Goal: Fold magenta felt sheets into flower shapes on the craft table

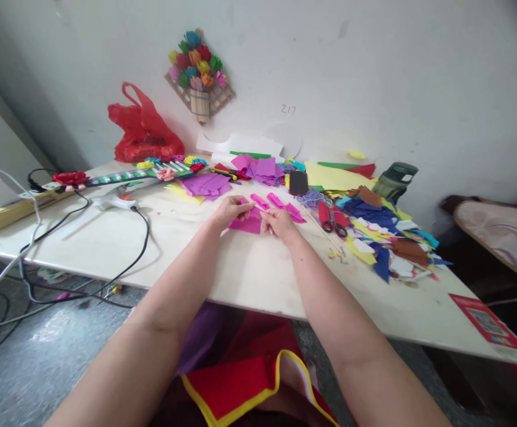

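Both hands meet over the middle of the white table (pixel 187 252). My left hand (pixel 234 212) has its fingers closed on the edge of a small magenta piece of paper, and my right hand (pixel 278 223) pinches the same piece from the other side. Below and between them a flat magenta sheet (pixel 248 225) lies on the table. Just beyond the hands rest rolled magenta pieces (pixel 276 200), with another folded magenta piece (pixel 295 212) to the right of my right hand. The fingertips partly hide the held paper.
Scissors (pixel 332 225), a thin stick (pixel 323 230) and a heap of paper scraps (pixel 383 228) lie right. Purple sheets (pixel 205 185), a dark phone-like block (pixel 298 183) and a bottle (pixel 395 181) stand farther back. On the left are a glue gun (pixel 107 203), cables and a power strip (pixel 9 214).
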Available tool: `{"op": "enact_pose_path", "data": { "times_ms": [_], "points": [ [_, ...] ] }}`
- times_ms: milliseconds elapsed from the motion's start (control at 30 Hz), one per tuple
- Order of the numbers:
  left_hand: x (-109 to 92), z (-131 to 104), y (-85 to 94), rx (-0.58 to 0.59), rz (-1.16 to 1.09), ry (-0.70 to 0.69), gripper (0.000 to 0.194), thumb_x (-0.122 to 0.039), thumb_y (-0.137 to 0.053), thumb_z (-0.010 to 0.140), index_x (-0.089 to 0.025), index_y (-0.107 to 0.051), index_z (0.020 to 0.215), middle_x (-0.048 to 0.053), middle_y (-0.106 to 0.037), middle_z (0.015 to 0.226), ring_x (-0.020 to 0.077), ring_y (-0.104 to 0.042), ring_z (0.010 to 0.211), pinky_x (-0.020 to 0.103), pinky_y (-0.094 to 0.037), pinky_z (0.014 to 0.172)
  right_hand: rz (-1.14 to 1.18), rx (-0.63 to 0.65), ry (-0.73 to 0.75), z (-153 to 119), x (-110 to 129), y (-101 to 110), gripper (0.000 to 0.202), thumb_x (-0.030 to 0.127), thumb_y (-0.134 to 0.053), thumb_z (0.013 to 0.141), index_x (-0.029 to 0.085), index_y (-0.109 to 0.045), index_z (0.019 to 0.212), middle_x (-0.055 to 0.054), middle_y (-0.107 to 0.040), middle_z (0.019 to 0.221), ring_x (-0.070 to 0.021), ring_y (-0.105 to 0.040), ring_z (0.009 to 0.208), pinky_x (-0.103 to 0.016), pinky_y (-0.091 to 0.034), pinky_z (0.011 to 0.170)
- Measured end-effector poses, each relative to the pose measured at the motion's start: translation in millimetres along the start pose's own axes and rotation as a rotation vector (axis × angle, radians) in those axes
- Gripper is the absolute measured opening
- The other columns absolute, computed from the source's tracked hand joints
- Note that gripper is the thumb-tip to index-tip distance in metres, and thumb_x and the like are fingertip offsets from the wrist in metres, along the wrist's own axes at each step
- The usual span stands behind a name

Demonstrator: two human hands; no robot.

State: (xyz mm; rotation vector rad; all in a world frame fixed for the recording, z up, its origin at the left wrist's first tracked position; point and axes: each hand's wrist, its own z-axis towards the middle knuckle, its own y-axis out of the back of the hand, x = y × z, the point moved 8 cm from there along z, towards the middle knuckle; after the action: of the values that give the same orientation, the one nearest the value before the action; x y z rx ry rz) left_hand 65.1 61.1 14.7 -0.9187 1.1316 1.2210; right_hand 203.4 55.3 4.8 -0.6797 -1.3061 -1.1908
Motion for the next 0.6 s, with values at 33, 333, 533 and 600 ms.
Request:
{"op": "enact_pose_path", "data": {
  "times_ms": [33,333,533,600],
  "points": [
    [1.0,0.3,0.2,-0.002,-0.009,0.008,0.035,-0.041,-0.076,0.063,-0.014,-0.055,0.059,-0.002,-0.056,0.048,0.0056,-0.046,0.040,0.020,-0.035,0.043,0.017,-0.002,0.005,0.2,0.1,0.1,0.034,0.042,-0.061,0.078,0.020,-0.051,0.054,-0.001,-0.055,0.043,-0.0076,-0.036,0.034,-0.023,-0.027,0.036],
    [10.6,2.0,3.0,0.010,0.047,0.071,0.033,-0.041,-0.076,0.063,-0.012,-0.063,0.061,0.001,-0.060,0.051,0.0075,-0.051,0.045,0.021,-0.040,0.049,0.146,0.025,-0.036,1.6,-7.5,-1.9,0.043,0.059,-0.060,0.074,0.019,-0.053,0.058,-0.003,-0.059,0.046,-0.0073,-0.040,0.034,-0.022,-0.028,0.035],
    [8.5,2.2,6.3,-0.030,0.005,0.060,0.036,-0.043,-0.079,0.059,-0.011,-0.062,0.058,0.001,-0.060,0.051,0.0072,-0.050,0.043,0.021,-0.040,0.048,0.145,0.014,-0.054,2.8,-9.4,1.2,0.037,0.053,-0.064,0.071,0.020,-0.054,0.058,-0.001,-0.058,0.045,-0.0070,-0.038,0.033,-0.021,-0.026,0.033],
    [8.5,2.8,7.2,-0.045,-0.018,0.056,0.037,-0.043,-0.080,0.057,-0.011,-0.062,0.060,0.001,-0.060,0.052,0.0072,-0.051,0.044,0.021,-0.040,0.048,0.116,0.020,-0.040,1.7,-6.2,0.4,0.035,0.049,-0.065,0.071,0.020,-0.053,0.055,-0.001,-0.057,0.044,-0.0067,-0.037,0.033,-0.021,-0.026,0.033]
  ]
}}
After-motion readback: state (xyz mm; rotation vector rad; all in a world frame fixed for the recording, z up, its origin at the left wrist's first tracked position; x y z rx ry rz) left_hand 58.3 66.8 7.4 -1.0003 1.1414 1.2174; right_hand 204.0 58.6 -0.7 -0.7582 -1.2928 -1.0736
